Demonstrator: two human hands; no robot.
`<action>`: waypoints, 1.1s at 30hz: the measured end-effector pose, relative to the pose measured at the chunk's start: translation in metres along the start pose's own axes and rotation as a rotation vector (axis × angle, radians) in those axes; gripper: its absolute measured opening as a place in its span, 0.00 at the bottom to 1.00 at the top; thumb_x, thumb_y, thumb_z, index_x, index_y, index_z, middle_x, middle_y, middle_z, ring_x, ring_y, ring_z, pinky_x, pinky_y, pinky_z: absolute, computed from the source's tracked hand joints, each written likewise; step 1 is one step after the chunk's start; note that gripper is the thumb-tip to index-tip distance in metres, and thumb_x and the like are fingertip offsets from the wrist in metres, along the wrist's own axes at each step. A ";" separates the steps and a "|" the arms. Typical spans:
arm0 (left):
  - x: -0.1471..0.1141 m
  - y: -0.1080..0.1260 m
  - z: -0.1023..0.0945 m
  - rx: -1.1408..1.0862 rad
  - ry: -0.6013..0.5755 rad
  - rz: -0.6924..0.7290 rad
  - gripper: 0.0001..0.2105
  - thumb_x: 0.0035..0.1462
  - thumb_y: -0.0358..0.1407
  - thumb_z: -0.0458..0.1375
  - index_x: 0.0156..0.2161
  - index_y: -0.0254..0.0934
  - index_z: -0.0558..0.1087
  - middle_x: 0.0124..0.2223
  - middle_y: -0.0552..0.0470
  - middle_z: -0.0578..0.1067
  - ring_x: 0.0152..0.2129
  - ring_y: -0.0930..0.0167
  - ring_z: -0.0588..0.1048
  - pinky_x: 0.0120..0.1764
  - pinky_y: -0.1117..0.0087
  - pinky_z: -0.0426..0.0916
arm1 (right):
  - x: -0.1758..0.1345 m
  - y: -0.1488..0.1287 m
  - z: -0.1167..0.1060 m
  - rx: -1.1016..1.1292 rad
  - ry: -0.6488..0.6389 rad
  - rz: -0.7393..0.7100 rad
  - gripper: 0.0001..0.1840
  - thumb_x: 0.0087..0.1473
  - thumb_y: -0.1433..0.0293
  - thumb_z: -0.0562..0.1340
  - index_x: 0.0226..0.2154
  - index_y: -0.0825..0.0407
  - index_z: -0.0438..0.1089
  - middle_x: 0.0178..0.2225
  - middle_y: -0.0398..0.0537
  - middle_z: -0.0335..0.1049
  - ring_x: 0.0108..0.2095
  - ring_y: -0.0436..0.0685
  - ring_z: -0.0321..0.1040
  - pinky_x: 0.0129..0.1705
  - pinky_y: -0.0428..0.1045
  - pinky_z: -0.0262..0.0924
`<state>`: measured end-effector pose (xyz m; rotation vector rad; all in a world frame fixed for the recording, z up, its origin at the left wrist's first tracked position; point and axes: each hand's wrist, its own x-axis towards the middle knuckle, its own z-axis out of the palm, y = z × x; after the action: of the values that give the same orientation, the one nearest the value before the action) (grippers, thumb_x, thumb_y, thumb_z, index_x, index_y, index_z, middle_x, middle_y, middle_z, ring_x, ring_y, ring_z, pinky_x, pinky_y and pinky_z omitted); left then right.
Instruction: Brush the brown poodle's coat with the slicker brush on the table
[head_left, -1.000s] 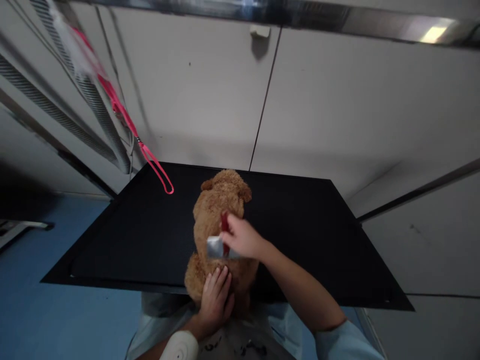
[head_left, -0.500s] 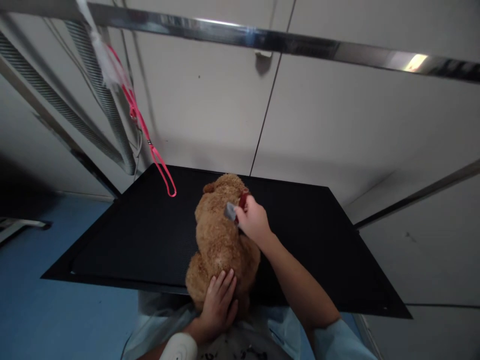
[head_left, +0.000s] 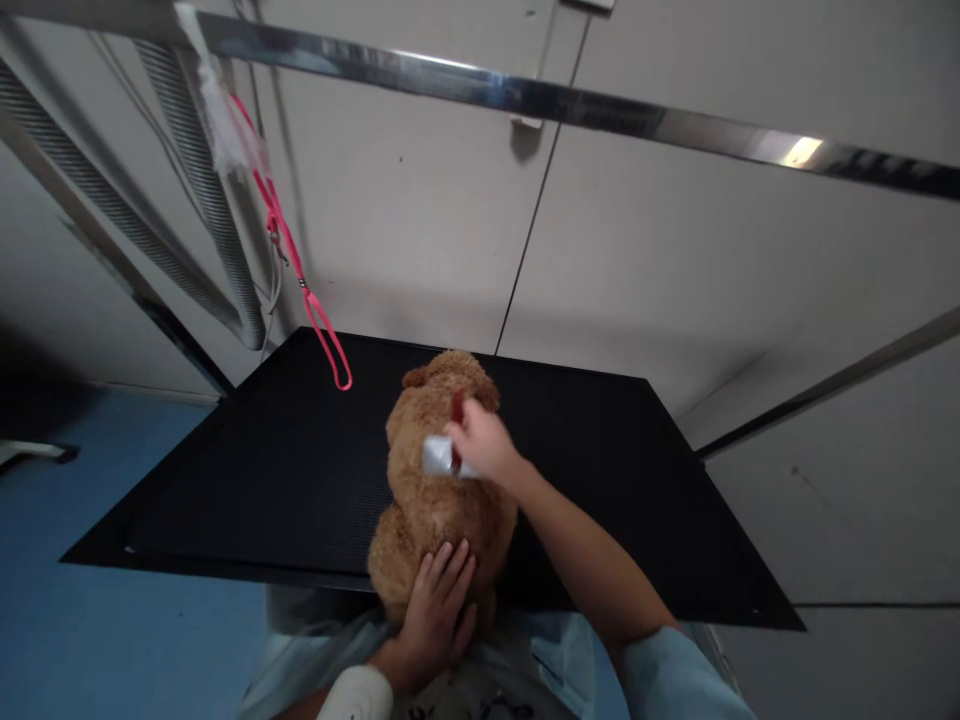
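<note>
A curly brown dog point(head_left: 420, 440) sits on a black grooming table point(head_left: 592, 480), its back toward me and its head at the far end. I cannot tell whether it is a live dog or a plush one. My right hand point(head_left: 484, 440) is closed round the dark red handle of a slicker brush point(head_left: 438, 456). The brush's silvery head, slightly blurred, is over the middle of the dog's back. My left hand point(head_left: 439, 605) lies flat on the dog's rump near the table's front edge, fingers stretched out.
A metal bar point(head_left: 465, 80) crosses above the table's far side. From its left part hangs a pink loop leash point(head_left: 319, 320). Grey ribbed hoses point(head_left: 202, 200) run down the left. Pale panels point(head_left: 420, 220) stand behind the table; the floor point(head_left: 135, 480) is blue.
My right hand has moved left and slightly nearer to me, bringing the brush across the dog's back. My left hand stays on the rump. The whole view has shifted slightly.
</note>
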<state>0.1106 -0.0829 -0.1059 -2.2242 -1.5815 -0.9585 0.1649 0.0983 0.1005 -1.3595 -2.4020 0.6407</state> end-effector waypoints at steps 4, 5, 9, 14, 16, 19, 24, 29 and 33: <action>-0.008 -0.002 0.003 -0.010 -0.032 -0.006 0.24 0.53 0.30 0.51 0.56 0.30 0.65 0.57 0.41 0.68 0.59 0.56 0.57 0.56 0.53 0.51 | 0.000 0.002 -0.001 -0.089 0.054 -0.073 0.09 0.55 0.64 0.56 0.36 0.52 0.64 0.33 0.50 0.71 0.31 0.55 0.67 0.31 0.46 0.52; -0.010 -0.003 0.004 -0.006 -0.040 -0.004 0.24 0.53 0.30 0.51 0.57 0.30 0.64 0.58 0.41 0.68 0.59 0.55 0.56 0.56 0.52 0.52 | 0.000 0.002 0.000 -0.068 -0.061 -0.136 0.08 0.53 0.64 0.58 0.33 0.52 0.64 0.30 0.48 0.71 0.29 0.54 0.66 0.30 0.46 0.52; -0.014 -0.008 0.003 -0.005 -0.016 -0.032 0.25 0.52 0.29 0.52 0.58 0.29 0.61 0.57 0.38 0.68 0.58 0.54 0.58 0.54 0.51 0.56 | 0.005 0.007 -0.001 -0.059 0.060 -0.015 0.07 0.54 0.65 0.58 0.31 0.53 0.64 0.28 0.47 0.70 0.29 0.54 0.65 0.31 0.46 0.52; -0.007 -0.024 -0.004 -0.062 0.104 -0.149 0.19 0.57 0.33 0.51 0.54 0.31 0.64 0.36 0.44 0.75 0.34 0.65 0.73 0.37 0.64 0.66 | 0.003 0.016 0.000 0.018 -0.024 -0.176 0.07 0.51 0.65 0.61 0.30 0.52 0.64 0.26 0.43 0.68 0.28 0.52 0.63 0.36 0.47 0.54; -0.001 -0.034 -0.007 -0.068 0.077 -0.160 0.16 0.59 0.34 0.51 0.52 0.33 0.66 0.26 0.52 0.71 0.23 0.70 0.70 0.28 0.69 0.62 | 0.001 0.019 0.003 0.056 -0.079 -0.139 0.07 0.51 0.66 0.61 0.28 0.52 0.63 0.24 0.39 0.67 0.27 0.51 0.62 0.40 0.49 0.54; 0.005 -0.045 -0.012 -0.093 0.060 -0.077 0.13 0.59 0.31 0.52 0.50 0.34 0.68 0.22 0.56 0.67 0.20 0.73 0.66 0.26 0.71 0.59 | -0.001 0.022 0.005 0.000 0.225 -0.015 0.06 0.54 0.67 0.58 0.30 0.53 0.62 0.26 0.41 0.67 0.30 0.52 0.63 0.50 0.55 0.50; 0.001 -0.050 -0.016 -0.119 0.051 0.024 0.13 0.58 0.26 0.50 0.48 0.35 0.70 0.22 0.55 0.67 0.21 0.73 0.65 0.26 0.71 0.56 | -0.004 0.021 0.006 0.108 -0.133 -0.264 0.10 0.50 0.66 0.62 0.25 0.52 0.61 0.22 0.37 0.65 0.26 0.50 0.62 0.47 0.52 0.53; -0.002 -0.054 -0.019 -0.166 0.061 0.060 0.14 0.56 0.23 0.50 0.45 0.33 0.71 0.22 0.55 0.66 0.21 0.73 0.63 0.26 0.71 0.55 | -0.004 0.027 0.004 0.037 0.208 -0.075 0.07 0.54 0.66 0.58 0.28 0.52 0.62 0.25 0.40 0.66 0.30 0.52 0.63 0.50 0.55 0.50; -0.003 -0.056 -0.020 -0.170 0.070 0.078 0.13 0.55 0.24 0.51 0.45 0.33 0.71 0.22 0.54 0.66 0.22 0.72 0.63 0.27 0.70 0.54 | -0.019 0.029 0.008 0.175 -0.124 -0.251 0.07 0.49 0.68 0.62 0.25 0.51 0.63 0.23 0.39 0.66 0.28 0.51 0.63 0.45 0.50 0.55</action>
<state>0.0515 -0.0743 -0.1025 -2.3162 -1.4201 -1.1746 0.1921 0.0929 0.0774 -0.9557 -2.4894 0.8623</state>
